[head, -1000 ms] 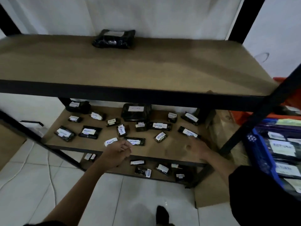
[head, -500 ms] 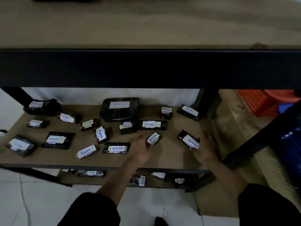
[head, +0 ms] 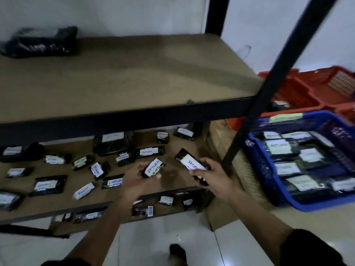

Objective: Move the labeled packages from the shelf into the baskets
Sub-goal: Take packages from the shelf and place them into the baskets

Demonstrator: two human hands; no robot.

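Several black packages with white RETURN labels lie on the middle shelf [head: 172, 181]. My left hand [head: 137, 176] grips one small labeled package [head: 154, 167], lifted off the board. My right hand [head: 213, 178] holds a longer labeled package [head: 189, 160] just above the shelf's right end. A blue basket [head: 269, 181] at the right holds several labeled packages. Behind it stands an orange basket [head: 299, 89].
A black upright post [head: 269, 89] of the rack runs between my hands and the baskets. One black package [head: 41, 43] lies on the top shelf. More packages sit on the bottom shelf [head: 165, 201]. My foot [head: 177, 252] stands on the white tiled floor.
Both hands have closed on packages and lifted them off the middle shelf. The view has swung up and right, bringing the baskets into sight.
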